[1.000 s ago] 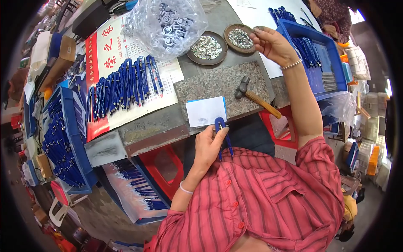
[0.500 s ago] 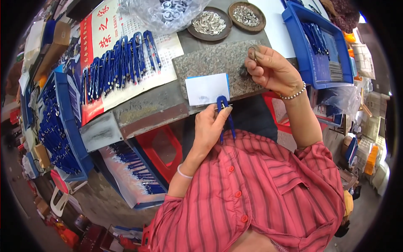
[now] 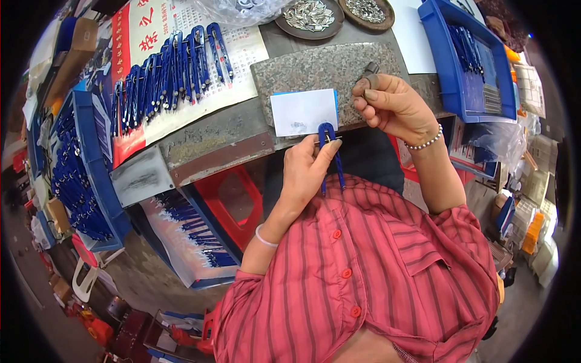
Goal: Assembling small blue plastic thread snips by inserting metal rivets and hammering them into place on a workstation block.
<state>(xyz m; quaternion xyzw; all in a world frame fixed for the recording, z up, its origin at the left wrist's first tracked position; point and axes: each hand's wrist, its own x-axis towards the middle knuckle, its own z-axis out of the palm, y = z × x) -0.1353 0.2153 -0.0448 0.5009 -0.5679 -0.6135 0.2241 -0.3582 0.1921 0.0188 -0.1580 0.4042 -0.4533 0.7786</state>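
Observation:
My left hand [image 3: 305, 166] pinches a blue U-shaped clipper [image 3: 330, 151] at the near edge of the grey stone slab [image 3: 321, 75], its loop up and its legs pointing toward my chest. My right hand [image 3: 390, 106] is closed around a small metal piece [image 3: 370, 68] over the slab's right end, a short way right of the clipper. A small white card with a blue edge [image 3: 304, 112] lies on the slab just above my left hand.
Rows of blue clippers [image 3: 166, 66] lie on a red-and-white calendar sheet at the left. Two round dishes of metal parts [image 3: 311, 18] sit at the back. Blue trays of clippers stand at the right [image 3: 469, 57] and left [image 3: 78, 175]. A red stool [image 3: 230, 202] is under the bench.
My right hand came back from the far dishes to the slab's right end with a small metal piece. My left hand kept the blue clipper at the slab's near edge.

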